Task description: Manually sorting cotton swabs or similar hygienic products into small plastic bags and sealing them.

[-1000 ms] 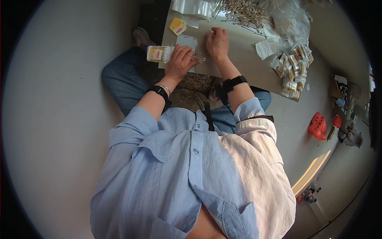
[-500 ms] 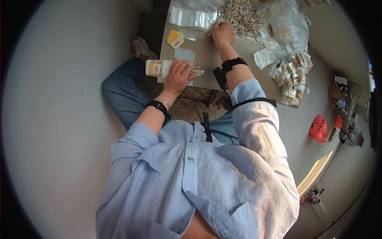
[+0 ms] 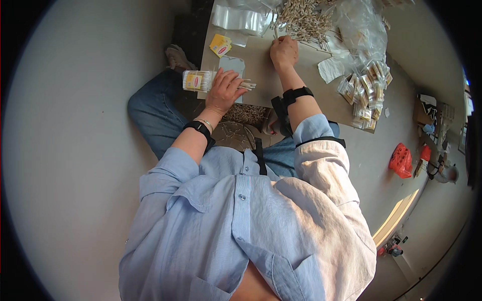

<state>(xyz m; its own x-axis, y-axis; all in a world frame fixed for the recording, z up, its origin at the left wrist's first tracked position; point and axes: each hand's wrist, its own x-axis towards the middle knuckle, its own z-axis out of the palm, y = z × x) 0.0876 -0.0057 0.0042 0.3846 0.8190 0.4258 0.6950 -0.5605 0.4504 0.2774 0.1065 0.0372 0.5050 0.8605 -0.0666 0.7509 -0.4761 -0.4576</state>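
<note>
The right hand reaches to the near edge of the heap of loose sticks at the far side of the cardboard worktop, fingers bunched on what looks like one or a few sticks, though the exact grip cannot be made out. The left hand lies flat, fingers together, pressing a small bundle of sticks whose long axis runs left to right, tips pointing right. Just left of it sits a filled packet. So the heap is nearer the right hand. Yellow cards and clear bags lie beyond; finished packets pile to the right.
</note>
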